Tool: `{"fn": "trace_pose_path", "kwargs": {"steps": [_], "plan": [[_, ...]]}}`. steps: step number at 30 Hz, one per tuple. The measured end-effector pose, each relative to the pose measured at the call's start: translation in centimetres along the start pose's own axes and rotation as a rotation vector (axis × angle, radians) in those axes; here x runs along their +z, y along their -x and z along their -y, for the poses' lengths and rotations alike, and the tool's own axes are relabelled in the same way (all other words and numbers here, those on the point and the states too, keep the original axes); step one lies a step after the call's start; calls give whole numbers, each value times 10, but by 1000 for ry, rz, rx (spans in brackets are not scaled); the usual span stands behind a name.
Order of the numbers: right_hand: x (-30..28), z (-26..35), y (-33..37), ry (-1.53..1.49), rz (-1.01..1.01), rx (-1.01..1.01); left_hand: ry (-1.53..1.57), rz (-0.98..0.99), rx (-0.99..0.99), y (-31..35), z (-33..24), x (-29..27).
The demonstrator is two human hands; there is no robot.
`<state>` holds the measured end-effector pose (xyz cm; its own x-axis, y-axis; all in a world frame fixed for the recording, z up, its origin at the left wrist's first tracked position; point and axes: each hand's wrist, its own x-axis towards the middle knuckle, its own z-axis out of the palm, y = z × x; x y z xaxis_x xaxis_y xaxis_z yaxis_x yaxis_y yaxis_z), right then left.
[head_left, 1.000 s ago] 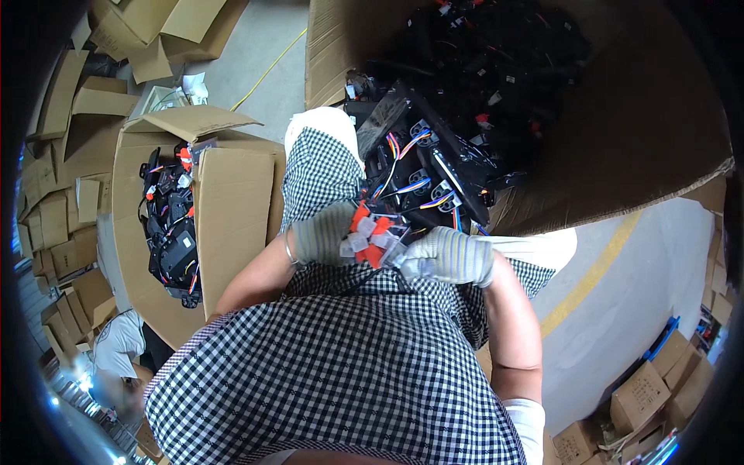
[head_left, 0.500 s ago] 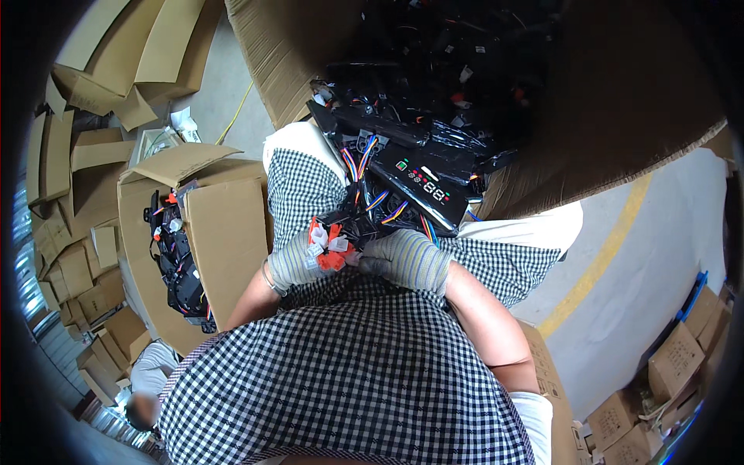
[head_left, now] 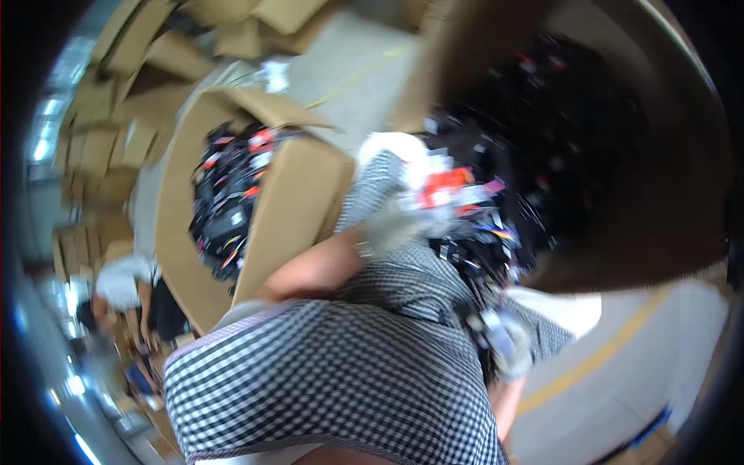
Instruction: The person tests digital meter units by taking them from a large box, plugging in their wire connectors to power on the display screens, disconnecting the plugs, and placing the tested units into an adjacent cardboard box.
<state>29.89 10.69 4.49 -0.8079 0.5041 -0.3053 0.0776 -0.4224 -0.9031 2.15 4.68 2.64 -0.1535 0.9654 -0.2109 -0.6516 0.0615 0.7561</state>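
Note:
Everything near my hands is smeared by motion. My left hand (head_left: 391, 225), in a pale knitted glove, reaches up over my left thigh. It is closed on a bunch of red and white plastic connectors (head_left: 448, 190), in front of the large carton's dark contents. To the lower right, by my right thigh, is my gloved right hand (head_left: 513, 350). Its fingers look closed around a dark thing with a pale grey part (head_left: 490, 332), too blurred to name. Black electronic parts with coloured wires (head_left: 492, 240) lie between the hands at the carton's mouth.
A large open carton (head_left: 620, 263) filled with black parts stands ahead on the right. On the left is another open carton (head_left: 302, 201) holding black parts (head_left: 229, 205). Stacked cartons (head_left: 116, 155) line the far left. A person (head_left: 128, 287) bends at the lower left.
My view has swung, so both cartons appear further right. My hands have moved apart: the left up with the connectors, the right down to the right. The black display panel no longer shows clearly.

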Motion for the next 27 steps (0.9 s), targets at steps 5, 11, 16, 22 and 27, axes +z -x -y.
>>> {"fn": "trace_pose_path", "kwargs": {"steps": [5, 11, 16, 22, 27], "plan": [[-6, -6, 17, 177, 85, -201, -60, -52, 370, -47, -47, 39], [-6, -15, 24, 6, -447, -346, 319, 269, 1040, -38, -128, 27], [-18, 0, -6, 110, -406, -140, 1004, 816, 1012, 132, -164, -50], [-40, -5, -92, -76, -552, -88, 1759, 1343, 999, 365, -225, -218], [-116, -41, -170, 34, -725, 5, 2340, 1713, 984, 240, -203, -213]]}}
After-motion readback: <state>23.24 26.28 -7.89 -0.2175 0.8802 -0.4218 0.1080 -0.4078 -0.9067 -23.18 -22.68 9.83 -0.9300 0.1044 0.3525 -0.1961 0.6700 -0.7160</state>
